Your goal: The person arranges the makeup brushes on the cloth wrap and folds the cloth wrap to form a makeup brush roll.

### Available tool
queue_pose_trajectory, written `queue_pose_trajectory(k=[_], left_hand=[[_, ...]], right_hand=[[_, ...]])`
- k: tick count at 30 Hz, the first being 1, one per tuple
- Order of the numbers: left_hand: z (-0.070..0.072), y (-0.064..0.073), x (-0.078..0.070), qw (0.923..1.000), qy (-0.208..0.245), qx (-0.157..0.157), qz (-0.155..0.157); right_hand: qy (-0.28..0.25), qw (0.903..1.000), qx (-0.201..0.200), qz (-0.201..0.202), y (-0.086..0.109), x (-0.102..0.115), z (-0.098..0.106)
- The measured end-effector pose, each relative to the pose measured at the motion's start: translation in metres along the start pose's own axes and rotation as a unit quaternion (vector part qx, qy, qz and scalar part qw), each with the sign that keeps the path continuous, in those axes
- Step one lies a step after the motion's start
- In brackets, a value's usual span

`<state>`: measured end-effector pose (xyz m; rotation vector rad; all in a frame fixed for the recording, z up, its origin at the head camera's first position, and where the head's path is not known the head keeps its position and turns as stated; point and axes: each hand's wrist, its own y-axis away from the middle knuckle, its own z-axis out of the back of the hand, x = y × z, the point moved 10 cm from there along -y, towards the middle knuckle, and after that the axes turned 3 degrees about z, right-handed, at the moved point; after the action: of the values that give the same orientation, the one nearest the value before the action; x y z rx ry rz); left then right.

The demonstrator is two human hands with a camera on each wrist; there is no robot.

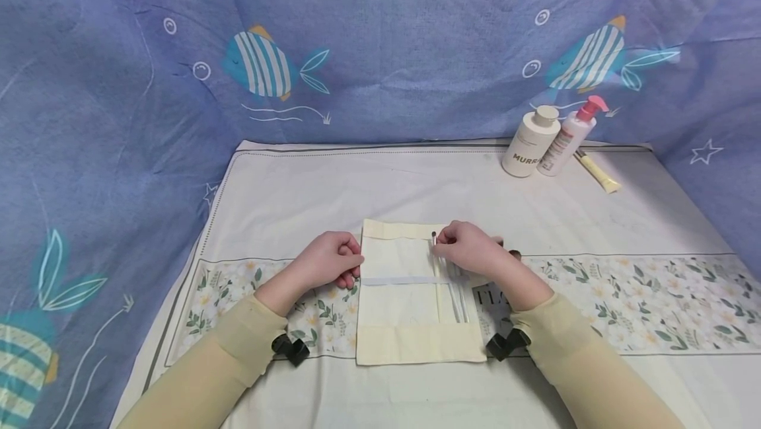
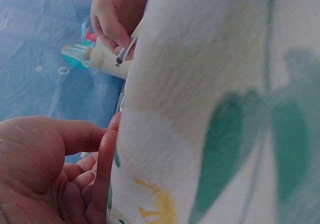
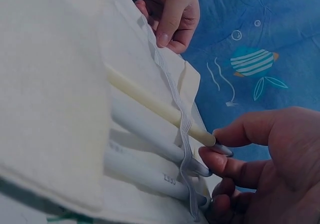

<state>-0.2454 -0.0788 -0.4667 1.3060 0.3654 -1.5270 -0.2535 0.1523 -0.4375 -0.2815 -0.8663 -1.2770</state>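
Observation:
A cream cloth brush roll (image 1: 389, 307) lies unfolded on the table, crossed by a pale elastic band (image 1: 392, 280). At its left edge, my left hand (image 1: 327, 260) pinches the cloth between thumb and fingers. My right hand (image 1: 471, 247) holds a thin makeup brush (image 3: 145, 99) near its head, between thumb and forefinger. This brush's yellow handle passes under the band, its lower end inside the bottom pocket. Beside it, two brushes with pale grey handles (image 3: 145, 176) also run beneath the band, close to my other right fingers.
A white bottle (image 1: 529, 145), a pink-topped pump bottle (image 1: 566, 146) and a yellow tube (image 1: 599, 174) are at the back right. Partly hidden under my right wrist is a printed item (image 1: 489, 295), with a dark brush tip (image 1: 514, 254) near it. A blue fish-patterned curtain (image 1: 404, 52) hangs behind.

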Motion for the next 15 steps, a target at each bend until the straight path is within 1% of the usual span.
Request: queue_pose_trajectory(k=[9, 12, 15], left_hand=[[0.0009, 0.0008, -0.0001, 1.0, -0.003, -0.002, 0.003], [0.0009, 0.001, -0.0005, 1.0, 0.0, -0.001, 0.003], [0.0007, 0.0014, -0.0011, 1.0, 0.004, 0.0, 0.003]], right_hand=[[-0.047, 0.9982, 0.033, 0.016, 0.0011, -0.0033, -0.0029], [-0.056, 0.9976, 0.039, 0.012, 0.0014, -0.0055, -0.0036], [-0.053, 0.9978, 0.04, 0.005, 0.0008, -0.0086, -0.0044]])
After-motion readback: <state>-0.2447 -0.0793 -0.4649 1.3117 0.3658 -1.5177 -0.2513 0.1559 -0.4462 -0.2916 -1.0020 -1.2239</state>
